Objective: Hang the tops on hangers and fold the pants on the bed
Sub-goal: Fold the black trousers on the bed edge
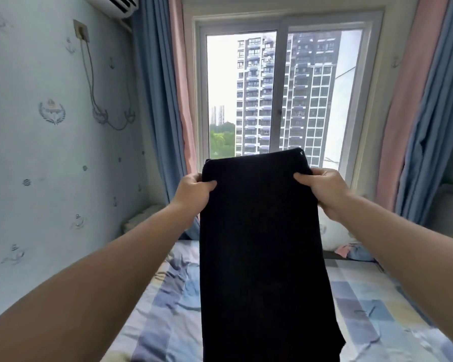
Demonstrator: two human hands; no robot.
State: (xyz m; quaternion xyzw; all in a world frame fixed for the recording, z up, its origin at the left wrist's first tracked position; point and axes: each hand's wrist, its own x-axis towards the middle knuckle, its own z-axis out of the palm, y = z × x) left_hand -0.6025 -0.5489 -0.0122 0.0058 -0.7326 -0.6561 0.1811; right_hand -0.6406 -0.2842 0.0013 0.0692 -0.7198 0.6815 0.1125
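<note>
A pair of black pants (262,244) hangs in the air in front of me, held up by its top edge over the bed (372,309). My left hand (192,192) grips the left side of that top edge. My right hand (324,190) grips the right side, thumb on the front of the cloth. The pants hang straight down, and their lower end drops out of view at the bottom. No hangers or tops are in sight.
The bed has a rumpled checked sheet in blue, grey and yellow. A white pillow (335,233) lies at the head under the window (280,95). Blue and pink curtains (165,100) flank it. A wallpapered wall (50,152) runs along the bed's left side.
</note>
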